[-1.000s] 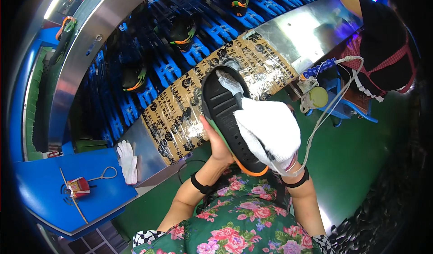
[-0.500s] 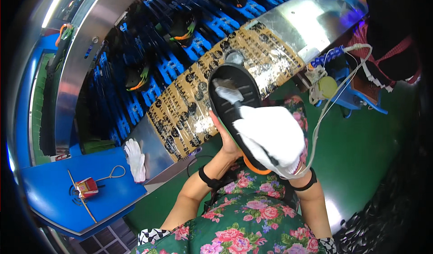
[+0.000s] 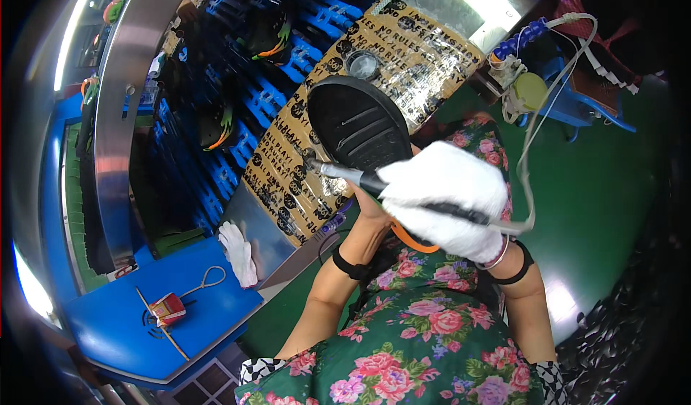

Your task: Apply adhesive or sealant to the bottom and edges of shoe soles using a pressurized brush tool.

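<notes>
My bare left hand (image 3: pixel 369 207) grips a black shoe sole (image 3: pixel 363 124) from beneath, near its middle. The sole's grooved face is turned up, and an orange edge (image 3: pixel 414 238) shows at its near end. In a white knit glove, my right hand (image 3: pixel 450 192) is closed around a brush (image 3: pixel 338 171) with a dark handle and metal ferrule. A grey hose (image 3: pixel 529 182) trails from the rear of the brush. The dark brush tip points left, beyond the sole's left edge, over the taped board. My glove covers the sole's near part.
Printed cardboard under clear tape (image 3: pixel 281 189) covers the bench, with a small round dish (image 3: pixel 362 65) on it. Behind runs a blue rack conveyor (image 3: pixel 302 59) carrying black, green and orange shoe parts (image 3: pixel 266 41). A white glove (image 3: pixel 237 254) and red box (image 3: pixel 169 309) lie left.
The brush tip has moved from the sole's upper face to beyond its left edge, lower in view. The sole has shifted slightly left and up, and the whole view has turned a little.
</notes>
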The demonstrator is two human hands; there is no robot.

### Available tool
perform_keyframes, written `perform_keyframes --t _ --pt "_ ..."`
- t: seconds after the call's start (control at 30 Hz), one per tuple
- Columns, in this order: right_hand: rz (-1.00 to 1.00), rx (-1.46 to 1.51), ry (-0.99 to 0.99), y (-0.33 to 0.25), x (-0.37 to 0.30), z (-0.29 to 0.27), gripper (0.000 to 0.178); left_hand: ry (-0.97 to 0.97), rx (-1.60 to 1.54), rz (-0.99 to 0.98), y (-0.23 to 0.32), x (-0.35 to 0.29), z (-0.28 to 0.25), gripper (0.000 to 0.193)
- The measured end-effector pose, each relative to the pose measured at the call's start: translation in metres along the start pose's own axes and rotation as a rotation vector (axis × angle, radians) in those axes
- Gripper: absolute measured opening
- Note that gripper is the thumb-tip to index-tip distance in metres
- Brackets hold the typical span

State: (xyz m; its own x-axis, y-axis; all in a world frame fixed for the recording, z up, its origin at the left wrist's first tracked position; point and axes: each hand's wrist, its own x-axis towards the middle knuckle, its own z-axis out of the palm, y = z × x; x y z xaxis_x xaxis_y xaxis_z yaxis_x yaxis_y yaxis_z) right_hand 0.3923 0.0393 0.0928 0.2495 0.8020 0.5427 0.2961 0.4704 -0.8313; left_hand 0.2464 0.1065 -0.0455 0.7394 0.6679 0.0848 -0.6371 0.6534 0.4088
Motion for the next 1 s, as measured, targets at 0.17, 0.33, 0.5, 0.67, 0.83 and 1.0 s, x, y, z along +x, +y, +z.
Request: perform_keyframes --t 0.17,0.33,0.5,0.67,0.83,1.0 --pt "-0.113 -0.239 0.028 0.002 -0.006 -0.004 0.023 0.442 0.261 -0.004 -0.004 -0.001 -0.012 0.114" --pt "-0.052 -0.04 -0.032 0.005 -0.008 -0.005 0.024 0.013 0.216 -0.039 0.014 0.023 0.015 0.112" --pt "-0.148 -0.248 -0.102 0.011 -0.021 -0.008 0.03 0.061 0.224 -0.14 0.019 0.024 0.033 0.112" --pt "-0.115 -0.121 -0.069 0.009 -0.022 -0.006 0.03 -0.183 -0.024 -0.156 0.018 0.028 0.016 0.12" --pt "-0.156 -0.304 -0.063 0.006 -0.031 -0.003 0.029 -0.138 -0.007 -0.196 0.026 0.033 0.029 0.086" --pt "0.048 -0.039 -0.118 0.005 -0.029 -0.01 0.025 -0.203 0.083 -0.052 0.024 0.038 0.018 0.082"
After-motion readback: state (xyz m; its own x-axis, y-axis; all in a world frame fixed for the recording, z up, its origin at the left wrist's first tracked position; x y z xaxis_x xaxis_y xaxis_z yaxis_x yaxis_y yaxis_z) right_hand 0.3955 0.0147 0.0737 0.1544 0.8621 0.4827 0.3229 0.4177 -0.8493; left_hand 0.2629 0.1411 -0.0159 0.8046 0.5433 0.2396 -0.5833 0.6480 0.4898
